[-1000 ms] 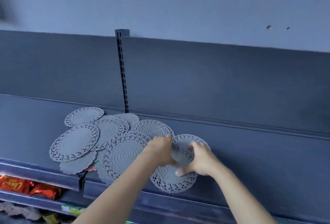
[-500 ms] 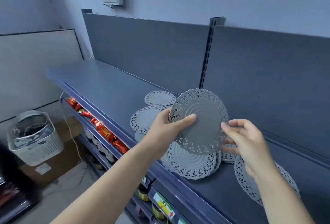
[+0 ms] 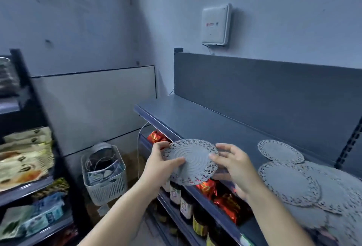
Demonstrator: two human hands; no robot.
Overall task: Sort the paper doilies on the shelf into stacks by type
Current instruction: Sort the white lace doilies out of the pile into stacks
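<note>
Both hands hold one round lace-edged doily (image 3: 191,161) in the air, just in front of the shelf's (image 3: 205,120) front edge: the left hand (image 3: 160,165) pinches its left rim, thumb on top, and the right hand (image 3: 235,165) grips its right rim with fingers spread. Further right, the other doilies (image 3: 290,183) lie overlapping on the shelf, one (image 3: 279,151) set apart near the back. Red packets (image 3: 225,200) and bottles (image 3: 186,204) fill the level beneath.

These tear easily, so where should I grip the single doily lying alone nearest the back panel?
Pinch the lone doily at its near lace rim, coming from the front with the right hand. It lies flat on the shelf, and that edge is clear of the overlapping pile.
</note>
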